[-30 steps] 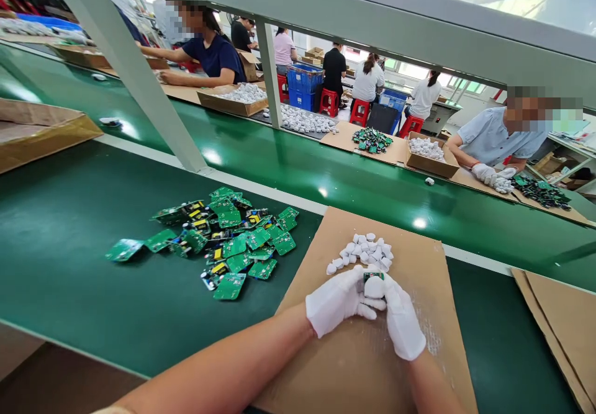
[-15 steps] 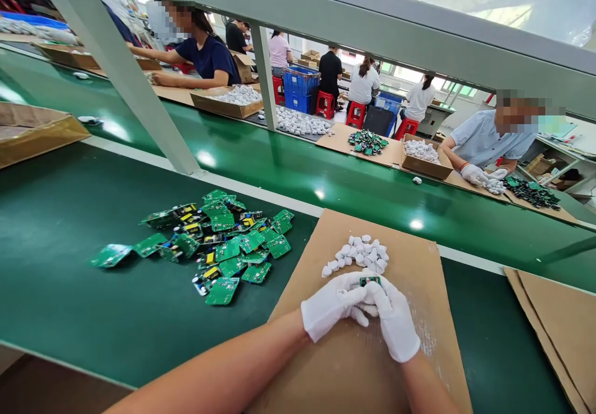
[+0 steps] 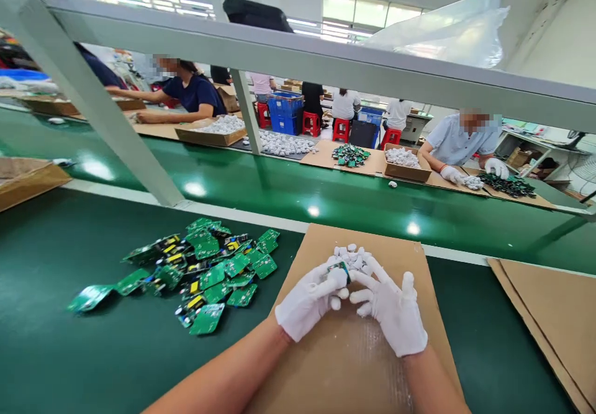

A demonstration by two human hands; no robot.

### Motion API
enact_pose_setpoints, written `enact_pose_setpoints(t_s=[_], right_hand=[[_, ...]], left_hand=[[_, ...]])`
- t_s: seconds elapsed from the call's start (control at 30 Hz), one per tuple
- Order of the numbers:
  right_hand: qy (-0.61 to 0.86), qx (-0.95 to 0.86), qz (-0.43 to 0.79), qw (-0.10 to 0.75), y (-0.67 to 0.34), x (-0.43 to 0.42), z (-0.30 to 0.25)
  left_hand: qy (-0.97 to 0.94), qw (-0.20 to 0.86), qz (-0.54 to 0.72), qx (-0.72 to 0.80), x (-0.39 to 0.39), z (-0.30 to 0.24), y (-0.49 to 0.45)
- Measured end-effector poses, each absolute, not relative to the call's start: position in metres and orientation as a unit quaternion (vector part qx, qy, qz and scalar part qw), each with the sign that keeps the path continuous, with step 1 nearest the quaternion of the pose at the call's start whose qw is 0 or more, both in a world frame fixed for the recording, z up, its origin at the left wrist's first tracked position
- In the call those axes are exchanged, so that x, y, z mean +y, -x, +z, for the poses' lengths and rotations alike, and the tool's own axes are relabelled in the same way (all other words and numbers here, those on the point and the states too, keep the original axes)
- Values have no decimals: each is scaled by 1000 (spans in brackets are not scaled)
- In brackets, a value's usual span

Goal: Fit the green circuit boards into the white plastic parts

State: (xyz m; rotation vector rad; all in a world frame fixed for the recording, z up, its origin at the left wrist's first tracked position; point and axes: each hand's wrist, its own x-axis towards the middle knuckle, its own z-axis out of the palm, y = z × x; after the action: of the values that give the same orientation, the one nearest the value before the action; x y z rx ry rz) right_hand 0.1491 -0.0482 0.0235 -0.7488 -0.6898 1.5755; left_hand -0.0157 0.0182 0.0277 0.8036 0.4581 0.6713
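Note:
My gloved left hand [image 3: 311,296] is closed on a small green circuit board [image 3: 339,270], held over the cardboard sheet [image 3: 335,364]. To its right, my gloved right hand [image 3: 388,308] has its fingers spread, with nothing in them that I can see; its fingertips are close to the board. Just beyond both hands lies a cluster of small white pieces [image 3: 352,254], partly hidden by the fingers. A loose pile of green circuit boards [image 3: 212,274], some with yellow and black components, lies on the green bench left of the cardboard.
A grey frame post [image 3: 116,103] and crossbeam stand ahead. Behind the pile runs a glossy green conveyor [image 3: 288,184]. Cardboard sheets [image 3: 549,315] lie at the right, and a cardboard box [image 3: 28,181] at the left. Across the conveyor, a co-worker [image 3: 459,141] handles white pieces and boards.
My right hand has come away from the board and opened its fingers. My left hand keeps the board. The camera view has tilted upward. The co-worker at right has moved one hand over the boards.

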Motion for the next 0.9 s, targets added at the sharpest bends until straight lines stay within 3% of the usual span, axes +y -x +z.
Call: enact_pose_setpoints(t_s=[0.13, 0.3, 0.5, 0.7, 0.9], right_hand=[[203, -227, 716, 629, -155, -50, 32], [192, -177, 693, 672, -156, -52, 39], [185, -154, 684, 688, -161, -50, 35], [205, -159, 669, 697, -162, -47, 32], [172, -164, 697, 677, -153, -52, 41]], left_hand=[[-426, 789, 353, 267, 49, 36, 17], [-601, 570, 384, 407, 139, 31, 8], [-604, 500, 393, 481, 219, 2, 13], [-598, 503, 409, 470, 222, 14, 21], [-585, 624, 360, 371, 126, 46, 20]])
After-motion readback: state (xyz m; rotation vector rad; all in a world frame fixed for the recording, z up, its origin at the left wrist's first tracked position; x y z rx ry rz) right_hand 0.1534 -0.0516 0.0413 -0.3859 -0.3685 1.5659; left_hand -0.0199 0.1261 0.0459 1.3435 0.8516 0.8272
